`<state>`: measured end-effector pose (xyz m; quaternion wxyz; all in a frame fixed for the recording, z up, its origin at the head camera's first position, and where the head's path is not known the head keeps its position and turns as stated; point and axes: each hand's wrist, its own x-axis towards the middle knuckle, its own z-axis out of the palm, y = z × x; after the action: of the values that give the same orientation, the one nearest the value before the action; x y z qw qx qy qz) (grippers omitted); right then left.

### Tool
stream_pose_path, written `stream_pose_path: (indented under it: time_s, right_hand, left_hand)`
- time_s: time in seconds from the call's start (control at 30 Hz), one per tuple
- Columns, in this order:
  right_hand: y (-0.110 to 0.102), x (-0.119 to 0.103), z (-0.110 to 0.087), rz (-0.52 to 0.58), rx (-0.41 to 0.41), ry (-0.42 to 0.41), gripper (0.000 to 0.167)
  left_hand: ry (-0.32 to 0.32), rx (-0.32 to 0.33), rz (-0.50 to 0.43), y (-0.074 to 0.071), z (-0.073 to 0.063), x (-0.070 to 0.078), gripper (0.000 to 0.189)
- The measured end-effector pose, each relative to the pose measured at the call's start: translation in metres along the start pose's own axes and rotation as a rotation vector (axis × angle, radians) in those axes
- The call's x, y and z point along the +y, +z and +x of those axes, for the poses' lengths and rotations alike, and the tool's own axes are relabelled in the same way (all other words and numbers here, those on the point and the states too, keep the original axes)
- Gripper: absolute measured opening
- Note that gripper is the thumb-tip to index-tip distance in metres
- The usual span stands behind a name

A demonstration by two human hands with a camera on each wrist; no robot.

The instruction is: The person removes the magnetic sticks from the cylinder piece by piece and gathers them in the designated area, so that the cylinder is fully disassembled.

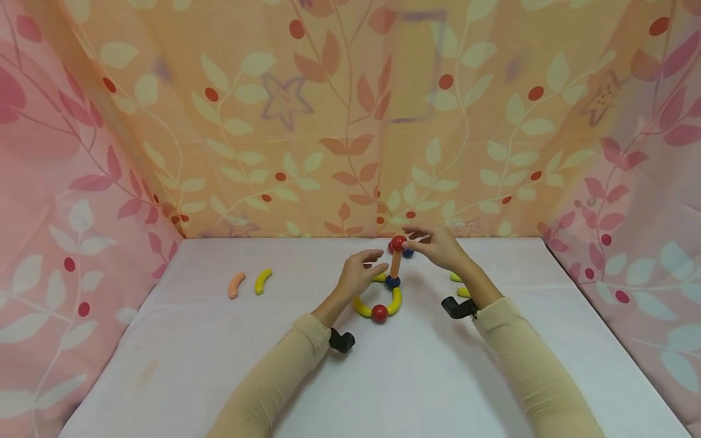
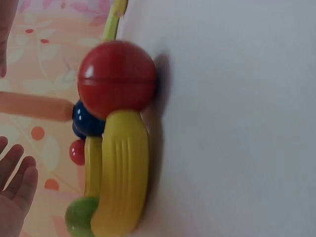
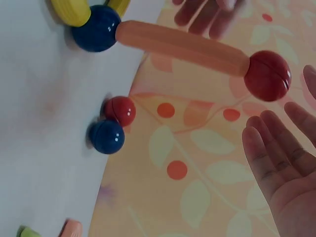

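Note:
A ring of curved yellow pieces [image 1: 395, 301] lies on the table, joined by a red ball [image 1: 380, 314] in front, a blue ball [image 1: 392, 282] and a green ball [image 2: 81, 217]. From the blue ball a straight orange rod [image 3: 182, 47] stands upright, topped by another red ball [image 3: 268, 75]. My right hand [image 1: 438, 246] is beside that top ball, its fingers extended and loosely spread, gripping nothing. On the rod's other side my left hand [image 1: 358, 274] hovers over the ring with relaxed fingers, also holding nothing.
Behind the rod, a loose red ball [image 3: 120, 110] and blue ball [image 3: 107, 137] sit together. Curved orange [image 1: 237, 285] and yellow [image 1: 263, 281] pieces lie at left. Green pieces [image 1: 463, 292] lie near the right forearm. Patterned cloth walls [image 1: 350, 121] enclose the table.

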<state>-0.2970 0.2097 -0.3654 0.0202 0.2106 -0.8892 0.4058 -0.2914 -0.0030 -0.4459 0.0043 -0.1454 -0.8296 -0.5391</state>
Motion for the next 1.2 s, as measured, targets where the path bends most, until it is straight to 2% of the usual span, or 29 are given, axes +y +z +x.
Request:
stream_pose_path:
  time_s: [0.07, 0.3, 0.53, 0.77, 1.2]
  right_hand:
    - [0.003, -0.002, 0.003, 0.019, -0.014, -0.008, 0.044]
    - [0.012, -0.005, 0.007, 0.052, -0.034, -0.039, 0.044]
    - [0.017, -0.008, 0.008, 0.060, -0.034, -0.065, 0.041]
    - [0.018, -0.009, 0.007, 0.039, -0.034, -0.079, 0.041]
    - [0.020, -0.006, 0.006, 0.032, -0.007, -0.103, 0.037]
  left_hand:
    - [0.004, -0.004, -0.033, 0.006, 0.002, 0.003, 0.041]
    - [-0.044, 0.011, -0.101, 0.021, 0.007, 0.007, 0.040]
    - [-0.027, 0.030, -0.143, 0.026, 0.009, 0.010, 0.037]
    - [0.003, 0.032, -0.089, 0.027, 0.010, 0.011, 0.036]
    - [0.028, -0.003, 0.018, 0.026, 0.012, 0.008, 0.031]
